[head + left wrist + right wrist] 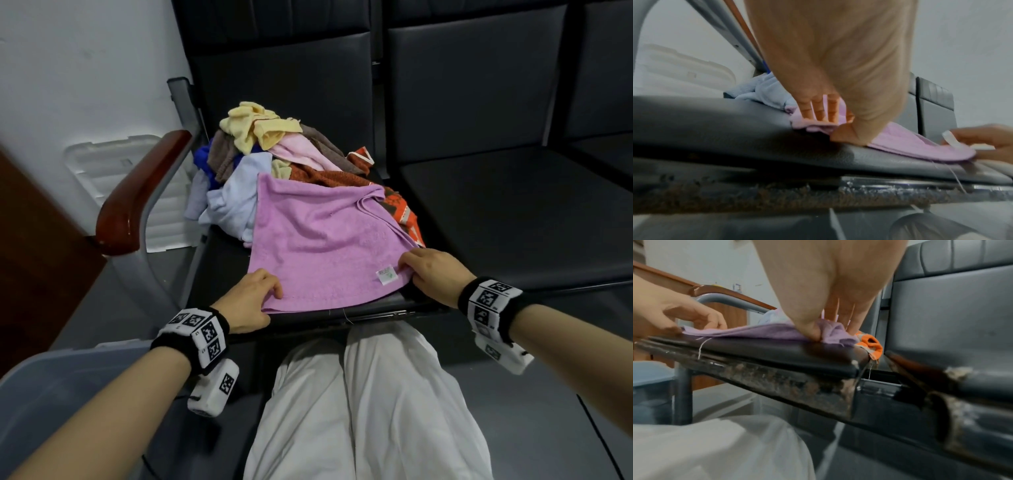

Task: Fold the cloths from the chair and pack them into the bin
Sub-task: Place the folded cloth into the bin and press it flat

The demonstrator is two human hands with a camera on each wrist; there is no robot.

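White trousers (359, 411) nearest; above, left hand (246, 301) and right hand (433, 274) each pinch a near corner of the purple cloth (318, 240) on the chair (226, 270). Lift evenly, match the far corners.

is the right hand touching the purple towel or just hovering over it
Touching. The right wrist view shows the right hand pinching the purple towel at its corner, thumb pressed into bunched fabric.

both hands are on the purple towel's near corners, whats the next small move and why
Probably lift both near corners and carry them to the far edge, halving it: the left hand and right hand each pinch a corner of the purple towel, which lies spread and unfolded.
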